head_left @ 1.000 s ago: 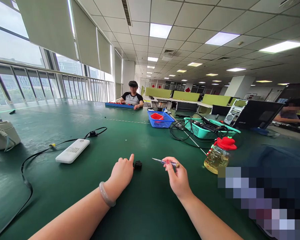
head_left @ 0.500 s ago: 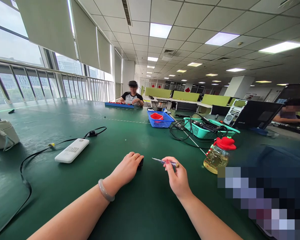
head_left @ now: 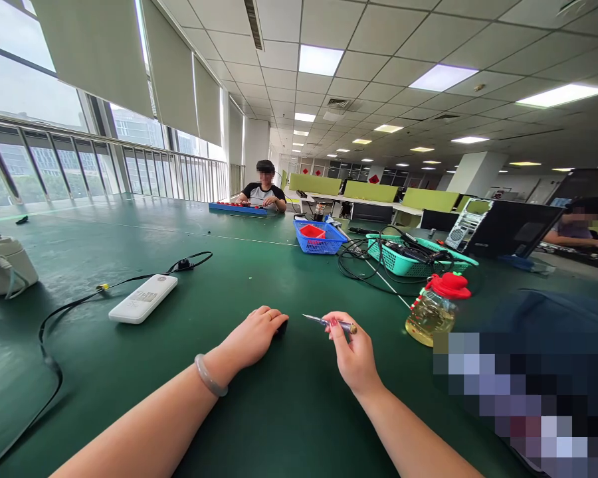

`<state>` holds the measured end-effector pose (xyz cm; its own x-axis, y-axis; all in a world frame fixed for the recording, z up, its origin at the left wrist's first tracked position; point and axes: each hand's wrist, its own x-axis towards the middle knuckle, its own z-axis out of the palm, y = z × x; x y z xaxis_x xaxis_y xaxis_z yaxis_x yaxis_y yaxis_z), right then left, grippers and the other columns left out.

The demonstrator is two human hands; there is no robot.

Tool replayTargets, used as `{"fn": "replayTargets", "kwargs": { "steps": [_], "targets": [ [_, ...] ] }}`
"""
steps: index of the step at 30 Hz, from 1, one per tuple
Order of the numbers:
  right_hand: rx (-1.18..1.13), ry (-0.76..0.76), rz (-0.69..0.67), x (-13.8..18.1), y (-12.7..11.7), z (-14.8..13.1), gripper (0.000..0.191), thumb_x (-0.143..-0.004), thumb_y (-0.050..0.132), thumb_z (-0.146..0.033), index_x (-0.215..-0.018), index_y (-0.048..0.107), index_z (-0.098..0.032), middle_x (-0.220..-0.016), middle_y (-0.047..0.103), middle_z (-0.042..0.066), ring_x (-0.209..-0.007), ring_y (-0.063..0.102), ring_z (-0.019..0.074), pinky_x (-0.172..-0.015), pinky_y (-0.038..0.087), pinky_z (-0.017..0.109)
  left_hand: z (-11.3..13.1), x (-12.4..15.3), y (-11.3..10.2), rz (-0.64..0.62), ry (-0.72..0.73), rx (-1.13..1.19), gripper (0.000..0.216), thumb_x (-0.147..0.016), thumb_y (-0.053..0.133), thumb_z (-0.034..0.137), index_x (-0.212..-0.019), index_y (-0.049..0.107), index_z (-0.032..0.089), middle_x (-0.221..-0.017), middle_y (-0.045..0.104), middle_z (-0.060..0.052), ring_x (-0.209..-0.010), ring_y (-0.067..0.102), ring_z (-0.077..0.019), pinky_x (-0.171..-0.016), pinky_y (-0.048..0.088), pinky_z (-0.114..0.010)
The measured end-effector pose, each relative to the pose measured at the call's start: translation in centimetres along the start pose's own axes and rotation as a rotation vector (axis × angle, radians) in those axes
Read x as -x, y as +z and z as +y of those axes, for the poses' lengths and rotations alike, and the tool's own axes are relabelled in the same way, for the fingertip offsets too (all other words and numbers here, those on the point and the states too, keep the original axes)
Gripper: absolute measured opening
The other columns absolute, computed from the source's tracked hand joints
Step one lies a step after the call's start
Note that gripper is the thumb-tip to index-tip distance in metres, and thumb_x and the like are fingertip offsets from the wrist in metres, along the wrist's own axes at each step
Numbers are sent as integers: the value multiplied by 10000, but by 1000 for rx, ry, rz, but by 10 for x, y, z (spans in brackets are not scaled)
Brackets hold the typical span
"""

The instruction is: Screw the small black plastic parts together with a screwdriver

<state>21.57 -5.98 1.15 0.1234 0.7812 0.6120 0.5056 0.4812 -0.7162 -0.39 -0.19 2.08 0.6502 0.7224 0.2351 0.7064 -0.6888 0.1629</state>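
My left hand (head_left: 255,336) lies on the green table (head_left: 129,358) with its fingers curled over a small black object (head_left: 282,326), of which only an edge shows. A pale bangle circles that wrist. My right hand (head_left: 351,352) pinches a small screwdriver (head_left: 329,323) by its handle, the metal tip pointing left toward the left hand and held a little above the table.
A white remote-like device (head_left: 143,298) and a black cable (head_left: 54,318) lie to the left. A jar with a red lid (head_left: 436,308) stands right of my hand. A blue basket (head_left: 319,238), a teal basket (head_left: 408,257) with cables, and a person seated at the far end.
My left hand went from touching the black object with one fingertip to covering it with curled fingers. The right hand and screwdriver stayed put.
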Motion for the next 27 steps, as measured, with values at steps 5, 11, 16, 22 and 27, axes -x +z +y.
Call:
{"fn": "replayTargets", "kwargs": {
  "steps": [5, 11, 16, 22, 27],
  "targets": [
    [0, 0, 0, 1, -1, 0, 317, -970, 420, -427, -935, 656, -219, -832, 661, 49, -771, 618, 199, -695, 488, 296, -1, 1, -1, -4, 19, 10, 466, -914, 350, 85, -1309, 558, 216, -1245, 627, -69, -1143, 523, -216, -1016, 418, -357],
    [-1, -1, -7, 2, -1, 1, 315, -971, 418, -423, -936, 656, -219, -840, 660, 47, -784, 618, 197, -699, 487, 294, -3, 1, 0, 2, 57, -2, 458, -924, 348, 95, -1315, 551, 219, -1258, 619, -69, -1139, 521, -219, -1023, 412, -367],
    [-8, 3, -3, 1, -1, 0, 317, -970, 420, -427, -939, 659, -221, -840, 662, 49, -788, 617, 200, -694, 487, 293, -7, 1, 5, -2, 81, -35, 410, -934, 379, 132, -1288, 565, 222, -1218, 632, -70, -1107, 542, -225, -996, 430, -373],
    [-8, 1, -18, 1, 0, 2, 319, -969, 416, -431, -927, 658, -226, -831, 661, 46, -793, 619, 203, -705, 487, 296, -9, 1, 8, -6, 72, -35, 376, -912, 511, 187, -1284, 551, 220, -1224, 640, -78, -1110, 578, -235, -987, 433, -372],
    [13, 2, -27, 1, 0, 2, 339, -966, 410, -436, -884, 658, -219, -759, 650, 38, -762, 622, 203, -678, 478, 288, -4, -1, 1, -46, 35, -75, 268, -933, 480, 200, -1160, 622, 214, -1112, 670, -81, -1042, 620, -232, -932, 456, -355]
  ]
}}
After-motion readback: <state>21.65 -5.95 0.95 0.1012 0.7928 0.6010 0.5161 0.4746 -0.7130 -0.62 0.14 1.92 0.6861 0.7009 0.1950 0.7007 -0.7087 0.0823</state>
